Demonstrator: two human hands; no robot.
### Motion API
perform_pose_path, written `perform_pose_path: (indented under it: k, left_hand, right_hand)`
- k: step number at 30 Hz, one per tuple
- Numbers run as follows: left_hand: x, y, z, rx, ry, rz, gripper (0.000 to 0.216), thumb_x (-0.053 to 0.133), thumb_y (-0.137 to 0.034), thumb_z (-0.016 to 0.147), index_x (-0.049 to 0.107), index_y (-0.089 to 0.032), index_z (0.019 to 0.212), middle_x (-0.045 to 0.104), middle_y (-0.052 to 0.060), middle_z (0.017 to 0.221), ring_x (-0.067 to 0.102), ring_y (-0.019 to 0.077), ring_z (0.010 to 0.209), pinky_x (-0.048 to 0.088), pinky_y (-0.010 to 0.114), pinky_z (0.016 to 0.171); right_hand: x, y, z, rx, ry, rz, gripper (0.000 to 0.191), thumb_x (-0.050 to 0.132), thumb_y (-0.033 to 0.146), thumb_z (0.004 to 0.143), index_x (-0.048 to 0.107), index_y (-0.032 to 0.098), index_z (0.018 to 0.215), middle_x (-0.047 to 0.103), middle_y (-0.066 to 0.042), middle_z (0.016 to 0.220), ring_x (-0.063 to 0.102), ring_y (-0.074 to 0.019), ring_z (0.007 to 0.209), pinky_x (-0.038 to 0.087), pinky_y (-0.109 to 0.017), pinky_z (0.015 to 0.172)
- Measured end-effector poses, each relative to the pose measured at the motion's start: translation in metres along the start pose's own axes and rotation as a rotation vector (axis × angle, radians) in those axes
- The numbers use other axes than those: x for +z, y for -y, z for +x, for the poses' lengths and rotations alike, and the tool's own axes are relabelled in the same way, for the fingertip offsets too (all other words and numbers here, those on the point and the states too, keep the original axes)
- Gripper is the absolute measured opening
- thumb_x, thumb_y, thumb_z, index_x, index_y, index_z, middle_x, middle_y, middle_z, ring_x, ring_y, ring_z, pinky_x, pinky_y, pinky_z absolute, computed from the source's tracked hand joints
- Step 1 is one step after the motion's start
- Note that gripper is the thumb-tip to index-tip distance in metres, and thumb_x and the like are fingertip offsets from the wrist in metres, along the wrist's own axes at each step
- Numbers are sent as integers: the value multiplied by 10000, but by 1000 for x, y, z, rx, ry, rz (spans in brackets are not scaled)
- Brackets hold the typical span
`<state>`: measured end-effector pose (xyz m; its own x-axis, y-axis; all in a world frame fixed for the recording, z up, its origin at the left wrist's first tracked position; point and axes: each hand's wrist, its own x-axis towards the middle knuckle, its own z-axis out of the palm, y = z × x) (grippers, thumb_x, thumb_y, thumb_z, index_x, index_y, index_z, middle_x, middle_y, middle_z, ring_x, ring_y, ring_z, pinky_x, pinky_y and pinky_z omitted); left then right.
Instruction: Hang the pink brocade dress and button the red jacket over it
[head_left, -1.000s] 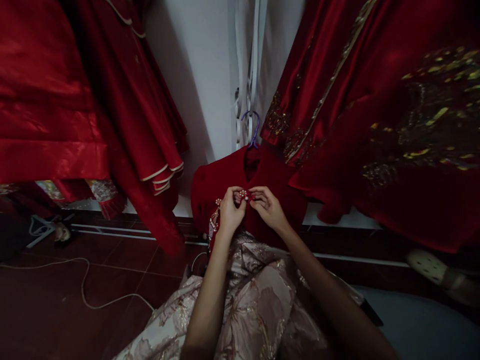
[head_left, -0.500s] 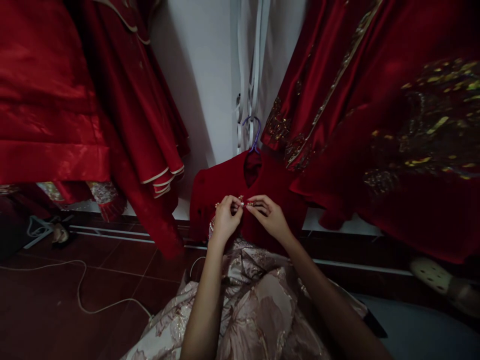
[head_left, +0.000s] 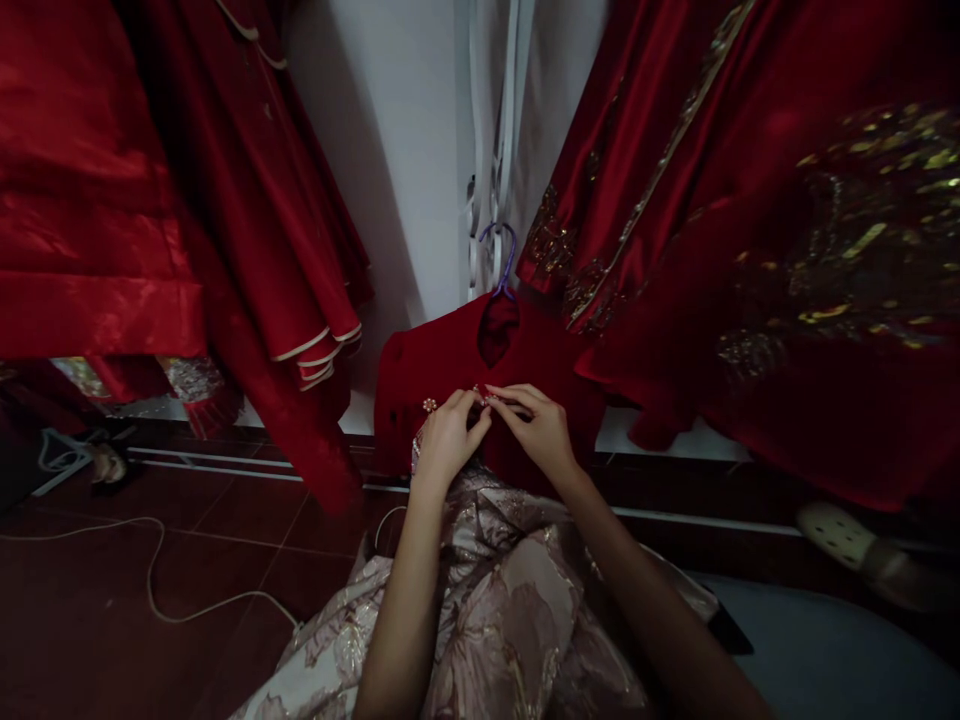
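A small red velvet garment point(head_left: 431, 365) hangs on a purple hanger point(head_left: 501, 250) against the white wall, straight ahead. My left hand point(head_left: 446, 440) and my right hand point(head_left: 536, 428) meet at its chest, fingers pinched together on a small pearl and gold ornament point(head_left: 486, 398) at the front closure. Another beaded ornament point(head_left: 429, 405) shows just left of my left hand. A pink and gold brocade fabric point(head_left: 495, 610) lies below the garment, under my forearms.
Red satin dresses point(head_left: 150, 200) hang at the left, and red gowns with gold embroidery point(head_left: 787, 230) at the right. A white cord point(head_left: 154, 580) trails over the dark red tiled floor. A pale perforated shoe point(head_left: 840, 530) lies at the lower right.
Both hands stayed pinched at the garment's chest, shifting slightly; the fingertips have closed tighter over the ornament, which shows less than before.
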<state>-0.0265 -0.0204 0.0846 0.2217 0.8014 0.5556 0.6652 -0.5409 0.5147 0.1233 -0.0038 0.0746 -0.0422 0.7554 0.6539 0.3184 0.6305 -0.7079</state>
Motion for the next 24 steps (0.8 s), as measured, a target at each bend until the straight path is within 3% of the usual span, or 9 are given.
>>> perform_pose_path:
  k: [7, 24]
  left_hand:
    - [5, 0, 2, 7, -15, 45, 145, 464, -255, 843, 551, -200, 945, 586, 40, 925, 586, 145, 823, 439, 243, 765]
    - [11, 1, 2, 41, -47, 48, 109, 451, -209, 848, 541, -183, 903, 585, 29, 863, 572, 130, 765, 427, 232, 712]
  right_hand:
    - [0, 2, 1, -48, -2, -127, 266, 517, 324, 839, 650, 325, 1070, 651, -23, 957, 611, -185, 871, 516, -329, 776]
    - [-1, -1, -1, -52, -25, -86, 261, 524, 304, 841, 665, 245, 1052, 648, -40, 954, 610, -140, 860, 512, -248, 750]
